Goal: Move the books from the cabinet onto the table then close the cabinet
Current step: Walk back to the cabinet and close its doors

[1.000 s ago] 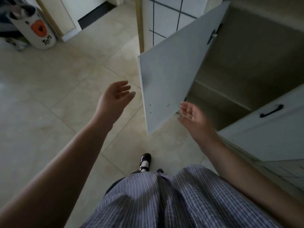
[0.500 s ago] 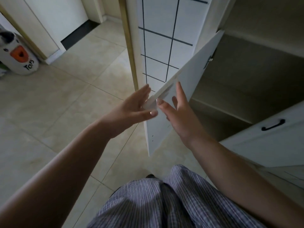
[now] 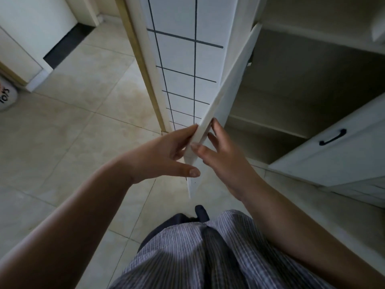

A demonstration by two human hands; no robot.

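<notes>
The white cabinet door [image 3: 233, 84] stands open near the middle of the frame, seen almost edge-on, its free edge running from the upper right down to a bottom corner just above the person's lap. Both hands meet at that edge. The left hand [image 3: 164, 155] lies against the door's outer face with straight fingers, the thumb stretched out below toward the edge. The right hand [image 3: 223, 157] touches the inner side of the edge, its fingers straight and spread, the thumb tip on the edge itself. Neither hand curls round the door; both lie flat on it, one on each side.

To the right of the door the cabinet [image 3: 291, 84] is open, its dim interior showing a back wall and a pale shelf [image 3: 268, 128]; no books can be made out on the parts that show. At the right edge of the frame a second white door [image 3: 341, 151] carries a black handle [image 3: 333, 137].

Left of the open door rises a white wall tiled with dark grid lines [image 3: 183, 59], bordered by a pale wooden strip [image 3: 143, 67]. Beige floor tiles [image 3: 79, 126] fill the left side. At the far left edge a white container with dark lettering [image 3: 6, 97] is cut off. At the bottom, a striped garment [image 3: 198, 255] covers the lap, a dark shoe [image 3: 201, 212] just above it.
</notes>
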